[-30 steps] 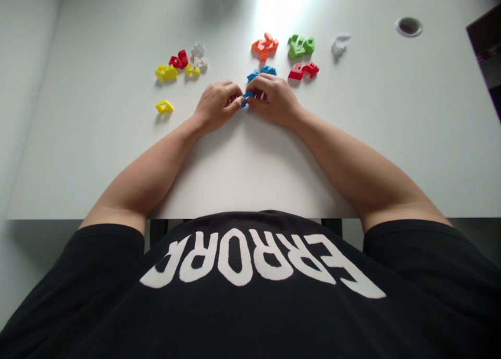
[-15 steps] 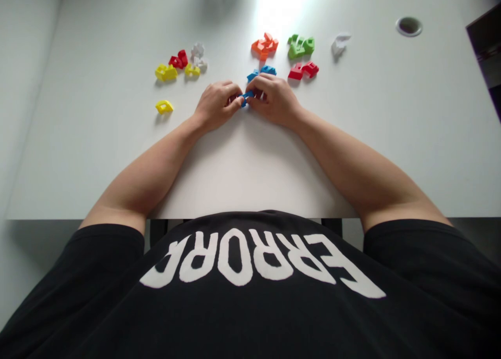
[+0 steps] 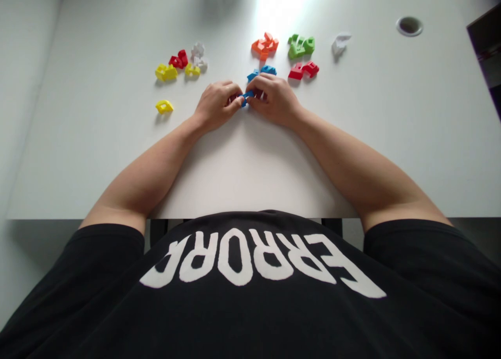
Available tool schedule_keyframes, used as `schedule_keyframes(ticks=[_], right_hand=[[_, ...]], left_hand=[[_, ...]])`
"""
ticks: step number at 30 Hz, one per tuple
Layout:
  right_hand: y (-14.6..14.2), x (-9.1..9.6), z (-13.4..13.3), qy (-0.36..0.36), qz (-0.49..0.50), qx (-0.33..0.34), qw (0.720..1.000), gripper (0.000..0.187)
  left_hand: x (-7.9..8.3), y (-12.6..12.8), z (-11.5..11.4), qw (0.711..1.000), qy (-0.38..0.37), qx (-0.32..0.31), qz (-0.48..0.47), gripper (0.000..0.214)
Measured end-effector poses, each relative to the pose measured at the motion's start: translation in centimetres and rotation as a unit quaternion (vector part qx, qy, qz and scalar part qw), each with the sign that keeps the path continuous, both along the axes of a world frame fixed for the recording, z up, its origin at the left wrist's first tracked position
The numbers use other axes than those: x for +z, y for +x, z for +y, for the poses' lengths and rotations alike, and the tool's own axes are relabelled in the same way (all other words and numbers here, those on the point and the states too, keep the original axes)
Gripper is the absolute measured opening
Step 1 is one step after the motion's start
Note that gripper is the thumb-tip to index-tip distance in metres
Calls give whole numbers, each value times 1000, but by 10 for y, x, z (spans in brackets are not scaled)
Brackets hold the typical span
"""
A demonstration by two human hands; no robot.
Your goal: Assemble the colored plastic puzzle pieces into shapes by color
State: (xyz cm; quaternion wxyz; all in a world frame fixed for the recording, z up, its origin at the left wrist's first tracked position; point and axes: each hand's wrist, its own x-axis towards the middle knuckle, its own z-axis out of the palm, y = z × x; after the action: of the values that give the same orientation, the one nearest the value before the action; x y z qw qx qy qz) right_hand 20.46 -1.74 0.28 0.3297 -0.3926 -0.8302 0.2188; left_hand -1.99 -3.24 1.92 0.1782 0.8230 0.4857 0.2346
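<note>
My left hand (image 3: 216,104) and my right hand (image 3: 274,99) meet on the white table (image 3: 250,166), fingers curled. Both pinch a small blue puzzle piece (image 3: 246,95) between them; most of it is hidden by my fingers. Another blue piece (image 3: 263,71) lies just beyond my right hand's fingertips.
Loose plastic pieces lie beyond the hands: orange (image 3: 265,46), green (image 3: 300,46), red (image 3: 303,70) and white (image 3: 340,43) on the right; yellow (image 3: 166,72), red (image 3: 179,60), white (image 3: 199,55) and a lone yellow one (image 3: 164,107) on the left. A round cable hole (image 3: 409,26) sits far right.
</note>
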Motion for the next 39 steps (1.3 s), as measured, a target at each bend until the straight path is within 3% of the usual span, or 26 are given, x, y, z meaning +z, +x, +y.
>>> schedule_keyframes(ticks=[5,13,22,32,39], right_hand=[[0,-1,2,-1,-3,4,1000,30],[0,-1,0,-3,-8,-8,1000,20],[-1,1,-1,11,6,0,1000,24],[-1,1,-1,16,-4,-6,1000,17],[0,1,-1,2,-1,-6,1000,25]], left_hand=[[0,0,0,1000,-1,1,-2,16],[0,0,0,1000,2,-2,-4,17],[0,-1,0,1000,11,1,-1,18],[1,0,0,1000,0,4,3,19],[1,0,0,1000,1,2,1,19]])
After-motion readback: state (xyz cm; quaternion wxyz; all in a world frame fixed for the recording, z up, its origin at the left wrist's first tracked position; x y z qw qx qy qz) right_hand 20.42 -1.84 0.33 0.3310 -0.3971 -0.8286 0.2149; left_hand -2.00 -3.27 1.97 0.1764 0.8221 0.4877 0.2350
